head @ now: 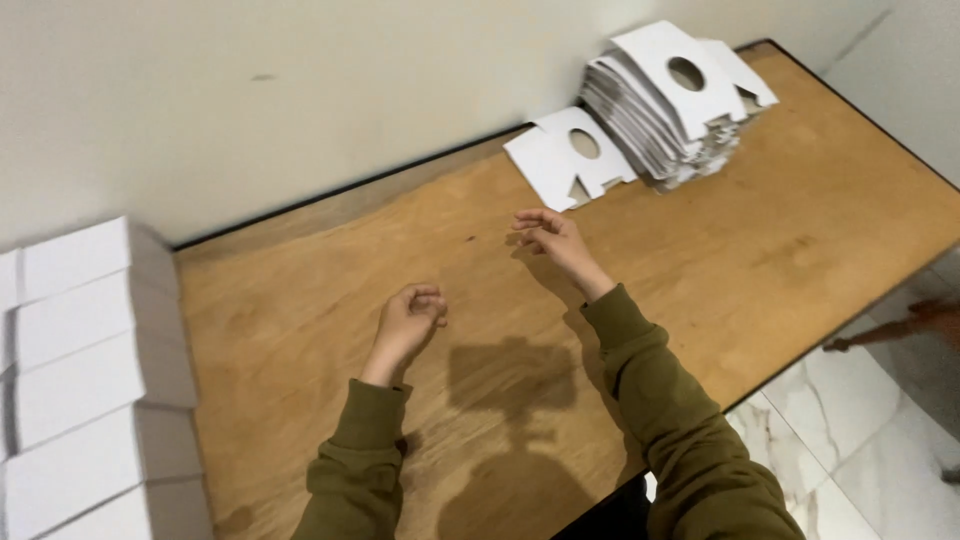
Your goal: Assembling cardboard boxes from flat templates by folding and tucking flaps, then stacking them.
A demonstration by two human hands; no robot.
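I log, L to R: stacked closed white cardboard boxes (90, 370) at table's L edge. Left hand (408, 318) loosely curled, grasping nothing, over bare wooden tabletop (300, 300). Right hand (553, 238) fingers half-bent, empty, fwd of L. Single flat white die-cut cardboard blank w/ round hole (568, 157) lies just beyond R hand, toward the wall; R hand clearly nearer. Tall stack of same blanks (672, 100) further R.
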